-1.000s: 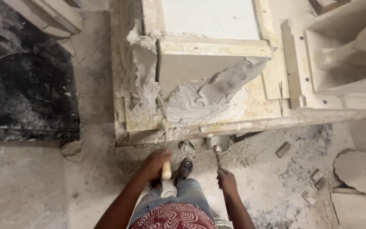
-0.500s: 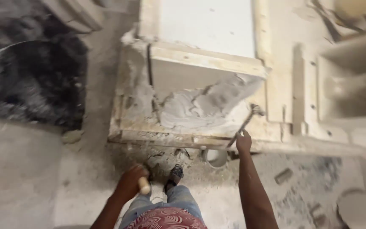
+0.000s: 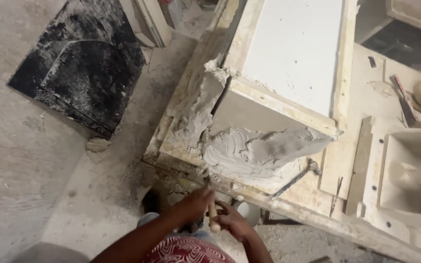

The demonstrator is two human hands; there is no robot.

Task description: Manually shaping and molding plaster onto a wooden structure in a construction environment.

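My left hand (image 3: pixel 195 203) and my right hand (image 3: pixel 234 223) meet low in the middle of the view, both closed around the pale wooden handle of a small tool (image 3: pixel 212 213). Its tip points up toward a grey mortar lump (image 3: pixel 259 152) smeared on the near end of a white block in a wooden frame (image 3: pixel 293 58). The tool's working end is blurred against the mortar. A thin metal tool (image 3: pixel 296 178) lies loose on the wooden platform (image 3: pixel 337 160), right of the mortar and apart from both hands.
A black stone slab (image 3: pixel 81 73) lies on the dusty floor at upper left. A pale moulded casting (image 3: pixel 410 180) sits at the right. A small round container (image 3: pixel 249 212) stands under the platform edge by my right hand. Rubble is scattered near my feet.
My right hand has left the metal tool on the platform and come back down to join my left hand on the wooden handle. The view has swung left and closer.
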